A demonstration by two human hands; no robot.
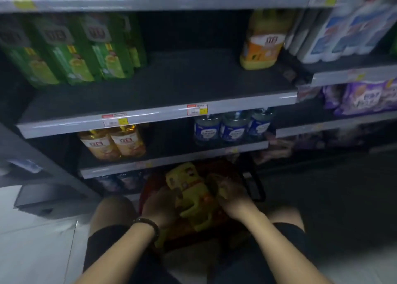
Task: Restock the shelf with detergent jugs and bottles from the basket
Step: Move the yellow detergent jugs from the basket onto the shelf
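Head view looks down on my two hands in the red basket (150,189) on the floor before the shelf (154,116). My left hand (160,208) and right hand (231,197) close their fingers on yellow detergent jugs (189,189) lying in the basket — blur hides which jug each grips. One yellow jug (262,40) stands on the middle shelf, at its right end.

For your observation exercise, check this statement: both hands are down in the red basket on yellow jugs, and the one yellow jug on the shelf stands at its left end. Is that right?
Not quite. The head view shows the yellow jug on the shelf at the shelf's right end; green bottles fill the left. The left hand and right hand are indeed in the red basket on yellow jugs.
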